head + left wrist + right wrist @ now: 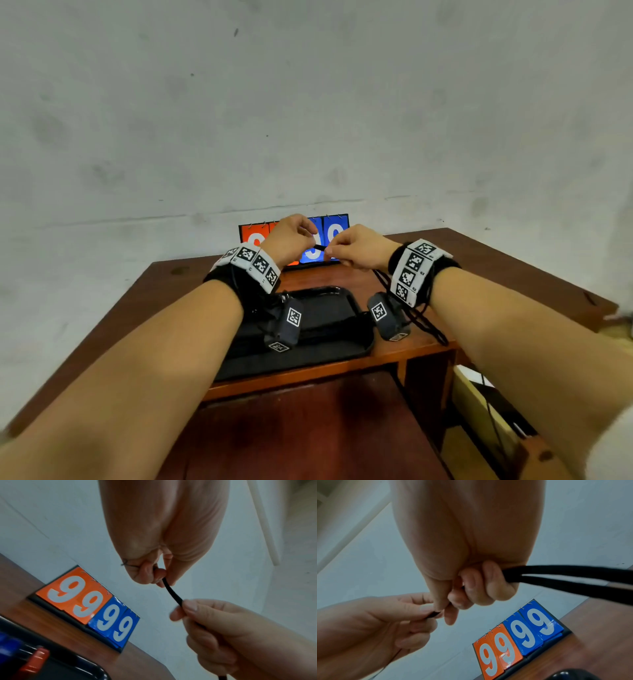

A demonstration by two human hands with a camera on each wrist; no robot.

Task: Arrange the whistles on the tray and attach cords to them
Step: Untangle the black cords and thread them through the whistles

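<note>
- Two hands work one black cord in the air above the table: the left hand pinches one end between thumb and curled fingers, and the right hand pinches it a little further along, its other fingers curled round the two strands that trail off towards the right wrist.
- To do this step well, I would keep the short stretch between the two pinches taut and the free tip short, so it stays stiff enough to thread.
- Slack should feed from the right hand in small amounts; the loop hanging over the table's right edge could snag on the wrist camera.
- On the black tray, just below the hands, the left wrist view shows a blurred orange piece and something blue beside it, probably whistles.
- Whether the left hand also holds a whistle is hidden inside its fingers; I cannot tell.
- Much of the tray is covered by the wrist cameras, so its count of whistles is unclear.
- Behind the hands stands a scoreboard reading 99 99.
</note>
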